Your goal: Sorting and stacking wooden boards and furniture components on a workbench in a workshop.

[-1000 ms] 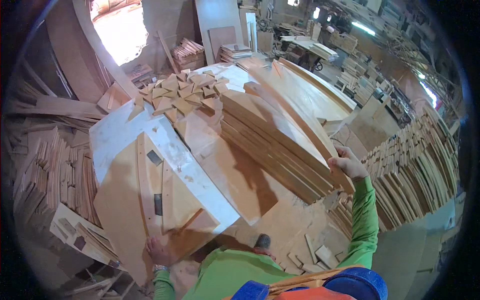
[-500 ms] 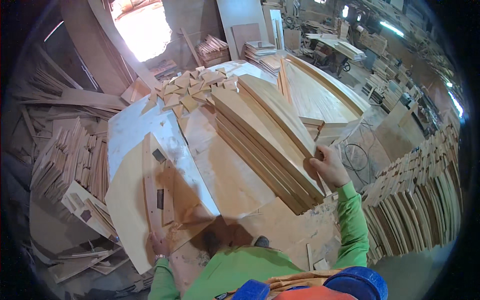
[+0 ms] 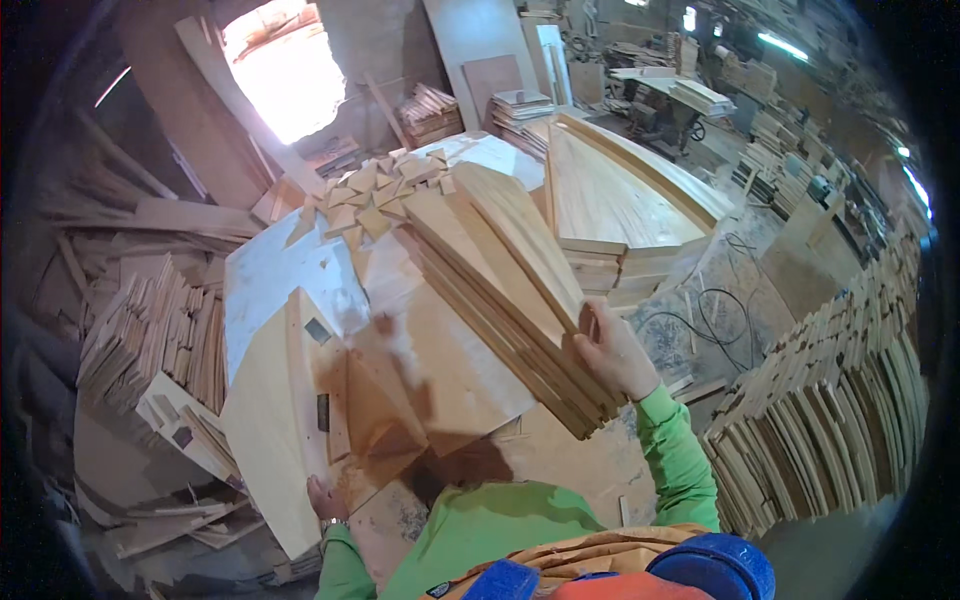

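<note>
My left hand (image 3: pixel 325 500) is closed on the near edge of a pale wooden panel (image 3: pixel 262 410). A strip with dark rectangular inserts (image 3: pixel 322 412) runs along that panel. At the right, my right hand (image 3: pixel 612 355) grips the near end of the top board (image 3: pixel 520 235) on a slanting stack. Several long, thick boards (image 3: pixel 485 325) lie beneath it, their near ends stepped. Part of my right hand's fingers is hidden by the board end. The stack rests on a broad wooden sheet (image 3: pixel 400 290) on the table.
Small cut wood blocks (image 3: pixel 375 195) are heaped at the table's far end. A large framed wooden piece (image 3: pixel 630 195) lies beyond the stack. Rows of boards (image 3: pixel 820 390) stand at the right, more board piles (image 3: pixel 160 330) at the left. A black cable (image 3: pixel 720 310) loops on the floor.
My right hand has moved left at the stack's near end, and the top boards appear shifted left with it. My left hand stays on the panel. The whole view has shifted slightly.
</note>
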`<action>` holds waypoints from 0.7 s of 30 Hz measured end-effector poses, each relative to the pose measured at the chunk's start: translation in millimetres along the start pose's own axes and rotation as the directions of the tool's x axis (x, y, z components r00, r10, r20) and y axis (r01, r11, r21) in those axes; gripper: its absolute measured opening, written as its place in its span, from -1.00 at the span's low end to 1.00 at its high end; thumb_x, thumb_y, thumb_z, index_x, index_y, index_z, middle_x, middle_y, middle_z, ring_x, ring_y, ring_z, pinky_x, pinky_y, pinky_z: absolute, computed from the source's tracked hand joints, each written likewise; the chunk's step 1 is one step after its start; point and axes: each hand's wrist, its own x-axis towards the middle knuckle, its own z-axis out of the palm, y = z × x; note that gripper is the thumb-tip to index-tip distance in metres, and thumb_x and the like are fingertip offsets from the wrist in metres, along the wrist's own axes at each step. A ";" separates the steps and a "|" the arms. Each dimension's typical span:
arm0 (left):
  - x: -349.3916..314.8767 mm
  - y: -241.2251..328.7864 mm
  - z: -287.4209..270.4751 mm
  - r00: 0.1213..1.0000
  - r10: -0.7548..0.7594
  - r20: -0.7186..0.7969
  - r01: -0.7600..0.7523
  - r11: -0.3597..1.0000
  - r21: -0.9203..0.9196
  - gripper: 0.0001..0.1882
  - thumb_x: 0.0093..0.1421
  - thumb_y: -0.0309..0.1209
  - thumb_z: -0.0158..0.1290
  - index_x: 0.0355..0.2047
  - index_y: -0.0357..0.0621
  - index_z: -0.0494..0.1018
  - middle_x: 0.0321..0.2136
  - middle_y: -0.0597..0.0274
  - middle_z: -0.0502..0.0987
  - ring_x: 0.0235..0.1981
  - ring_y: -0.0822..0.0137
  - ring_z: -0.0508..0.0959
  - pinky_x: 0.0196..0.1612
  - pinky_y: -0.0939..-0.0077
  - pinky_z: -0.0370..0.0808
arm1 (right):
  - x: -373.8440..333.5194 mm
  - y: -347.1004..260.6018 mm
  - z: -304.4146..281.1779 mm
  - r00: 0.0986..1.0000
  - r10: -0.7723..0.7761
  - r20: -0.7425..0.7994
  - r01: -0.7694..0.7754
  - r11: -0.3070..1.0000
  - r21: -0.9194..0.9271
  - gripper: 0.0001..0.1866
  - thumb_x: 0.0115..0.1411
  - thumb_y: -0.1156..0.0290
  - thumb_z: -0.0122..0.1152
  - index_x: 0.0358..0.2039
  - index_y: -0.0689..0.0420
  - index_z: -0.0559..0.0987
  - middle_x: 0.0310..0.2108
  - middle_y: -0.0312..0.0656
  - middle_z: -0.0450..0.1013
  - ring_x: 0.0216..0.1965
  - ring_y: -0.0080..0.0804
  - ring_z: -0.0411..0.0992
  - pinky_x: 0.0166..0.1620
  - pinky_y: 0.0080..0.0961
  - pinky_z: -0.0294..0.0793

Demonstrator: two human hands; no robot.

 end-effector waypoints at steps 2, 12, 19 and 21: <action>2.3 8.1 0.4 0.999 -0.026 0.030 0.023 0.993 0.113 -0.27 0.17 -0.53 -0.02 0.40 -0.49 0.27 0.41 -0.41 0.31 0.47 -0.28 0.27 0.57 0.03 0.16 | 0.6 -7.7 -1.2 0.999 0.046 0.017 -0.047 0.997 0.062 -0.67 0.24 0.52 0.25 -0.01 0.31 0.44 -0.24 0.22 0.50 -0.12 0.30 0.50 -0.06 0.00 0.50; 2.2 18.7 4.2 0.999 -0.042 0.025 0.038 0.988 0.151 -0.28 0.21 -0.57 -0.07 0.41 -0.56 0.24 0.44 -0.38 0.27 0.52 -0.19 0.22 0.61 0.12 0.10 | -3.2 20.3 2.4 0.997 -0.077 -0.009 0.078 0.997 0.010 -0.44 0.30 0.55 0.24 0.30 0.29 0.36 0.08 0.24 0.46 0.18 0.28 0.43 0.24 -0.05 0.45; 6.5 4.2 4.5 0.990 -0.144 -0.004 0.141 0.976 -0.166 -0.20 0.17 -0.66 -0.10 0.47 -0.52 0.09 0.49 -0.34 0.17 0.56 -0.13 0.16 0.64 0.17 0.05 | 0.1 19.8 1.6 0.996 -0.084 -0.006 0.084 0.994 0.069 -0.41 0.34 0.52 0.22 0.35 0.28 0.32 0.14 0.24 0.42 0.21 0.28 0.39 0.28 -0.05 0.41; 4.6 8.6 4.7 0.987 -0.160 0.024 0.162 0.974 -0.156 -0.18 0.15 -0.67 -0.08 0.47 -0.52 0.08 0.49 -0.36 0.16 0.57 -0.14 0.14 0.64 0.17 0.05 | 0.1 16.8 0.0 0.998 -0.035 0.050 0.033 0.999 0.040 -0.41 0.35 0.51 0.22 0.36 0.28 0.31 0.15 0.27 0.42 0.23 0.27 0.39 0.32 -0.05 0.39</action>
